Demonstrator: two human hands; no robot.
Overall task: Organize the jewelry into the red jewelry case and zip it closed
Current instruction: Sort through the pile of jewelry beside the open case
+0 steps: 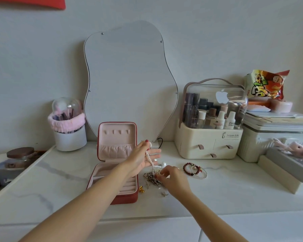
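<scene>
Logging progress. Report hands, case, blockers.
Left hand pinches pearl strand, lifted. Right hand picks at jewelry pile. Red jewelry case open, unzipped. Nothing blocking.

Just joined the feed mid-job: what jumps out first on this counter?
The red jewelry case stands open at centre, its pink lid upright against a wavy mirror. Just right of it, the left hand lifts a pearl strand while the right hand reaches into a tangled jewelry pile. Farther right lie beaded bracelets, before a clear-domed cosmetics organizer.
</scene>
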